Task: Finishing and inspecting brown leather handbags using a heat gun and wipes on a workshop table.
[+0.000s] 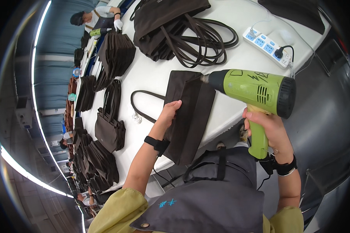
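Observation:
My right hand is wrapped round the handle of a green heat gun with a black nozzle and a black rear cap. The nozzle points left, close over the far end of a dark brown handbag lying on the white table. Whether it touches the bag, I cannot tell. My left hand grips the bag's left side, its thumb on top and its other fingers hidden. One looped strap of the bag stretches out to the left on the table.
A pile of dark bags with long straps lies at the far side of the white table. A power strip with plugged cords sits at the far right. Stacked dark bags and another bag stand left. A co-worker holds another heat gun.

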